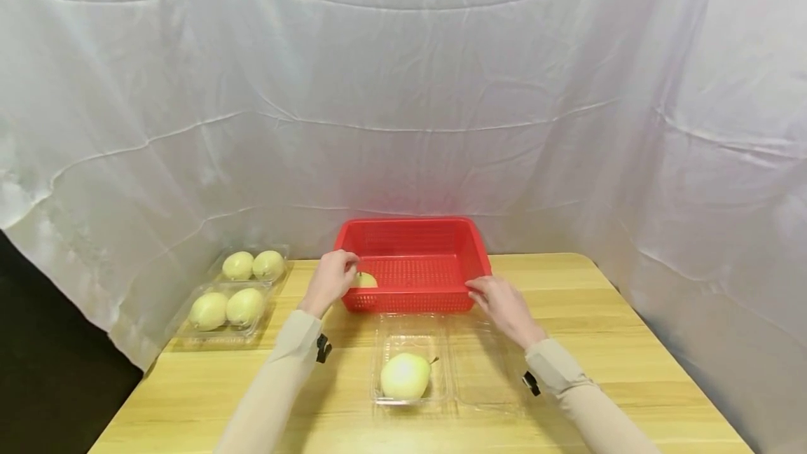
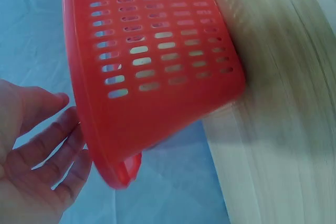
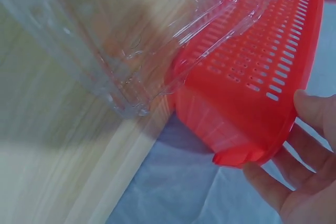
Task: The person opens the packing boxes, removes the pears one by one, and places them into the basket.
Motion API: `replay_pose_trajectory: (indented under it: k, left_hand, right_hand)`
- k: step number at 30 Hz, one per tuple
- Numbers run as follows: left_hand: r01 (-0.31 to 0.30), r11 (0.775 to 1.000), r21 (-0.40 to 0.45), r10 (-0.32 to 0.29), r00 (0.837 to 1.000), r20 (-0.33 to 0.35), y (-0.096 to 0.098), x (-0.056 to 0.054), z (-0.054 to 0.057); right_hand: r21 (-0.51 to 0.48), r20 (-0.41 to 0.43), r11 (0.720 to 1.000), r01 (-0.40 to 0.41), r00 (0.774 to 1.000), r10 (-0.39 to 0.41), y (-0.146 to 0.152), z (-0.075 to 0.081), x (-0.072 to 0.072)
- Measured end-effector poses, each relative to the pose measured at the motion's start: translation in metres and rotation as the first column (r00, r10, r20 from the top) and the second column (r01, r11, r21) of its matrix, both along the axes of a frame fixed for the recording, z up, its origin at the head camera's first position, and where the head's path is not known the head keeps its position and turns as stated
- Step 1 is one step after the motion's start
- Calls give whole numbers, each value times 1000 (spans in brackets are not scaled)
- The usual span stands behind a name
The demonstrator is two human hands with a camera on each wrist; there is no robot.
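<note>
A red plastic basket (image 1: 410, 300) with slotted sides stands at the table's back edge. Inside its left front corner lies a pale yellow pear (image 1: 366, 280), partly covered by the front wall. My left hand (image 1: 330, 277) is at that corner; in the left wrist view its fingertips (image 2: 73, 116) meet the rim, thumb apart from it. At the right front corner, my right hand (image 1: 502, 302) grips the rim, thumb on the outer side and fingers beyond the edge. In front of the basket, an opened clear plastic clamshell box (image 1: 378, 356) holds one pear (image 1: 405, 376).
Two clear boxes, one behind the other, stand at the table's left, with two pears (image 1: 227, 310) in the front one and two pears (image 1: 253, 265) in the rear one. The open box's clear lid (image 1: 485, 370) lies to its right. A pale curtain (image 1: 403, 90) hangs behind the table.
</note>
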State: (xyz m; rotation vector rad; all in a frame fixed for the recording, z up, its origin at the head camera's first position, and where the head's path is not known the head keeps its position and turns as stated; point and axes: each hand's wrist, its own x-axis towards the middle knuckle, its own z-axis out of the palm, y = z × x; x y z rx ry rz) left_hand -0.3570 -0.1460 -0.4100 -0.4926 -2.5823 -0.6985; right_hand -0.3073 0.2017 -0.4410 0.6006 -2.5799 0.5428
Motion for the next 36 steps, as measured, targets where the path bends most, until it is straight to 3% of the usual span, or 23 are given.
replay_pose_trajectory:
  k: [4, 9, 11, 15, 20, 23, 27, 32, 36]
  left_hand:
    - [-63, 998, -2, 63, 996, -57, -6, 7, -1]
    - [-184, 982, 43, 187, 979, -83, -13, 14, -6]
    - [-232, 969, 85, 237, 970, -59, -16, 17, -9]
    - [-309, 939, 148, 311, 950, 7, -18, 20, -16]
    - [-313, 933, 177, 309, 950, 48, -20, 20, -22]
    - [-304, 930, 208, 296, 953, 68, -21, 18, -26]
    - [-307, 925, 222, 297, 952, 78, -21, 17, -26]
    - [-313, 935, 166, 306, 950, 65, -20, 18, -24]
    - [-323, 940, 112, 318, 946, 55, -20, 17, -24]
  right_hand:
    - [-4, -60, 1000, 10, 998, -10, 2, 1, 3]
    - [-4, -135, 1000, -22, 991, 21, -1, 5, 12]
    - [9, -118, 999, -53, 992, 54, -4, 6, 16]
    - [21, 12, 985, -168, 986, 168, -14, 6, 26]
    - [13, 126, 928, -371, 922, 367, -29, 5, 39]
    - [1, 157, 892, -452, 881, 446, -40, 7, 48]
    - [56, 191, 863, -503, 853, 485, -55, 9, 58]
    - [114, 269, 827, -550, 819, 507, -67, 9, 66]
    - [139, 292, 816, -561, 811, 508, -71, 7, 69]
